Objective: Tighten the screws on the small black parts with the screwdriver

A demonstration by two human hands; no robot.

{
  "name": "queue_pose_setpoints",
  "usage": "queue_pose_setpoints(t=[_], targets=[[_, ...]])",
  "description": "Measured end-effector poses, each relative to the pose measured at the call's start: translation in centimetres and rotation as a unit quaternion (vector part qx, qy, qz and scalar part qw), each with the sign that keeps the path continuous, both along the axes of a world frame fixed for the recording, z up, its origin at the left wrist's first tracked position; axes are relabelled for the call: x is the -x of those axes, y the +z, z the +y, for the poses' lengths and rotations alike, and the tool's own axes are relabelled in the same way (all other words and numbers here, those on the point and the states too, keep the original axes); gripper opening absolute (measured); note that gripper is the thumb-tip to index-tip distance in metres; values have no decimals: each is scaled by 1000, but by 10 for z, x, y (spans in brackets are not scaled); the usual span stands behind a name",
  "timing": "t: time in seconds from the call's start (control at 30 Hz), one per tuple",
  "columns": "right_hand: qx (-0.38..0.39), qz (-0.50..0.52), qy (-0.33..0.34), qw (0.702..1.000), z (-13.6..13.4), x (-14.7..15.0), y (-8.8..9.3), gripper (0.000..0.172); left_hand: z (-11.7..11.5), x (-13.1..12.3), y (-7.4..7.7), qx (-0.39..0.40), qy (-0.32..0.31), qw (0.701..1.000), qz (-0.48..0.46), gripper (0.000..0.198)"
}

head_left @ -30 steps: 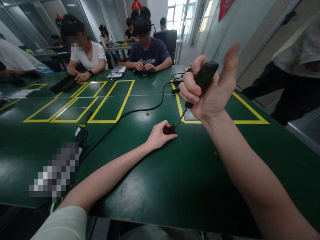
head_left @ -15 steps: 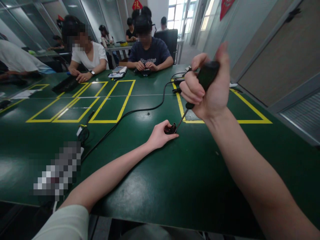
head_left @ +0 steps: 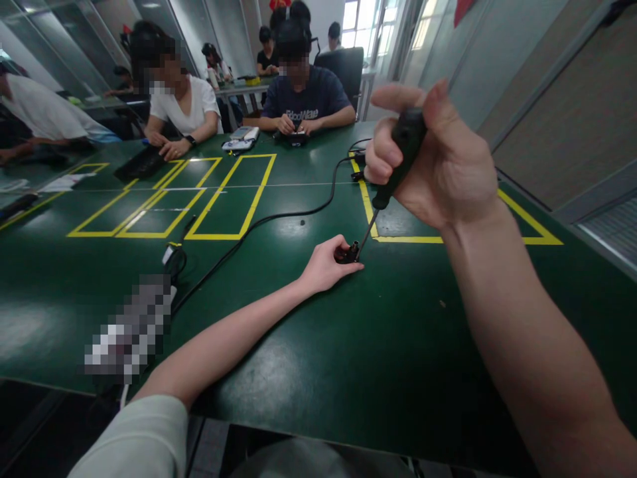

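A dark screwdriver (head_left: 407, 149) is gripped in my right hand (head_left: 442, 159), its handle between the fingers and the palm. Its thin shaft slants down to the left, and the tip meets a small dark part (head_left: 347, 253) with a short upright metal post. My left hand (head_left: 326, 265) pinches that part between thumb and fingers, low over the green table (head_left: 318, 345). What the part is cannot be made out.
A black cable (head_left: 271, 217) crosses the table to a pixelated object (head_left: 132, 325) at the left. Yellow tape outlines (head_left: 243, 226) mark the tabletop. Across the table, two people handle dark objects; a white case (head_left: 241, 139) lies between them.
My right hand has turned about the screwdriver handle, which now shows more of its length. The whole view has shifted slightly; my left hand keeps its hold on the small part.
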State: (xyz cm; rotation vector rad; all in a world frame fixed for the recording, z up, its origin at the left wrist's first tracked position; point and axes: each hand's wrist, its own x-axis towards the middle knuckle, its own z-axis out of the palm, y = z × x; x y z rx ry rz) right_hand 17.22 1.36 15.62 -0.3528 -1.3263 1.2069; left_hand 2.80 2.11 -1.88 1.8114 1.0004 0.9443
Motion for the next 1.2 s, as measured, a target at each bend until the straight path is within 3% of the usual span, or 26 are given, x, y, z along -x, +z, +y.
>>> queue_pose_setpoints(t=[0.2,0.4,0.6,0.73,0.83,1.07,1.2], targets=[[-8,68,-68,995,3,3,-6,47,0,0,0,-1,-2,1000,1,39],[24,-1,-7,1000,-5,6,4,52,0,0,1,0,3,1000,5,40],[15,58,-36,998,-8,10,1,54,0,0,1,-2,1,1000,10,40],[-11,42,-37,998,-4,3,-4,62,1,0,0,-9,-1,1000,10,40],[-17,57,-43,997,0,-2,-4,58,2,0,0,-6,-2,1000,10,40],[15,-11,35,999,-1,-3,5,47,0,1,1,0,-6,1000,13,39],[13,52,-8,999,-2,2,0,36,-1,1,3,0,-2,1000,12,40]])
